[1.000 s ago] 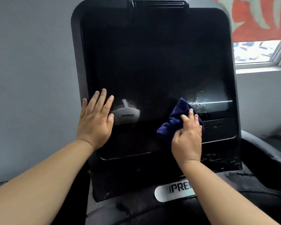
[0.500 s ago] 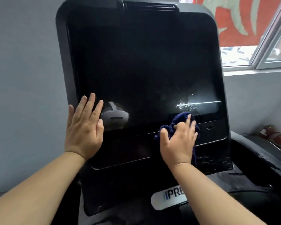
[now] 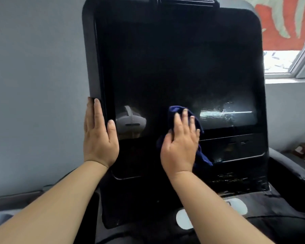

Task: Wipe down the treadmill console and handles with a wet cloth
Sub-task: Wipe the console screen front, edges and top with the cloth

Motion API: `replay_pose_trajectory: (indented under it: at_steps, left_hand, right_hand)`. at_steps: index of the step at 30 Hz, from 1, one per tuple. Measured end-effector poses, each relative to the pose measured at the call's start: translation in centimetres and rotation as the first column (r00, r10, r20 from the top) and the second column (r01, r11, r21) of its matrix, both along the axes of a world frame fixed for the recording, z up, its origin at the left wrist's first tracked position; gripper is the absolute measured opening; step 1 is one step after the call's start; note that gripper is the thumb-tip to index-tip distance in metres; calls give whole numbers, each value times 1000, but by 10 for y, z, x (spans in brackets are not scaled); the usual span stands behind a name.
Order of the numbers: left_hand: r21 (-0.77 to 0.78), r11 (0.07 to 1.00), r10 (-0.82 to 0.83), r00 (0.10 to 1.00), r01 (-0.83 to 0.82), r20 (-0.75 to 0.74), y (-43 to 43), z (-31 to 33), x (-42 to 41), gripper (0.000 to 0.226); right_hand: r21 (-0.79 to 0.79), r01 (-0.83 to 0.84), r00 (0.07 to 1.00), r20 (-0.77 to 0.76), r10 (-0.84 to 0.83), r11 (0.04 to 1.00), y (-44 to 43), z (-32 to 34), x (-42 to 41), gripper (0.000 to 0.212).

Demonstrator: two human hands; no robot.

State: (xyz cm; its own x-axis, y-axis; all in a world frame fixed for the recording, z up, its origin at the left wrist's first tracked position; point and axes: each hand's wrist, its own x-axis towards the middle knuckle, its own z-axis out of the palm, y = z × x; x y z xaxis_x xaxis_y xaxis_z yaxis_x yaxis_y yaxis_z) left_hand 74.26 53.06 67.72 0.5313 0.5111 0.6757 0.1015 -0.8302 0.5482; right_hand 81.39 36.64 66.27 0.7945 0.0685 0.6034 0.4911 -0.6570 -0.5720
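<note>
Grey wall (image 3: 33,85) fills the left side of the room, and on the right a window (image 3: 289,62) lets in daylight under a red patterned hanging (image 3: 280,23). Between them stands the tall black treadmill console (image 3: 174,59), its glossy screen facing the person.

The left hand (image 3: 99,138) lies flat against the console's left edge, fingers (image 3: 97,111) straight and close together, thumb resting on the dark glass, holding nothing. The right hand (image 3: 180,148) presses a dark blue cloth (image 3: 203,158) against the lower middle of the screen. Its fingers are stretched out over the bunched fabric rather than curled round it, and cloth pokes out above the fingertips and trails below the wrist side.

Just right of the cloth, a wet streak with droplets (image 3: 217,113) catches the window light. A pale headset reflection (image 3: 130,122) shows in the glass between the two hands. Below the console sits a white oval label (image 3: 183,219).
</note>
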Motion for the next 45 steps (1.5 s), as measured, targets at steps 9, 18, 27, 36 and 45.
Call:
replay_pose_trajectory:
  at_steps: [9, 18, 27, 36, 45]
  left_hand:
    - [-21, 1000, -17, 1000, 17, 1, 0, 1, -2, 62]
    - [-119, 972, -221, 961, 204, -163, 21, 8, -20, 61]
    - [-111, 978, -203, 917, 175, -343, 29, 24, -35, 57]
    - [62, 996, -52, 992, 60, -115, 41, 90, 6, 46]
    - [-167, 985, 64, 987, -39, 148, 45, 128, 74, 47]
  right_hand:
    - [-206, -110, 983, 123, 138, 972, -46, -16, 24, 52]
    - [-659, -499, 693, 87, 716, 563, -13, -37, -41, 49]
    - [-318, -394, 899, 64, 434, 862, 61, 55, -2, 48]
    - [-553, -451, 788, 123, 604, 701, 46, 51, 7, 47]
    - [-510, -397, 815, 186, 549, 763, 126, 184, 86, 48]
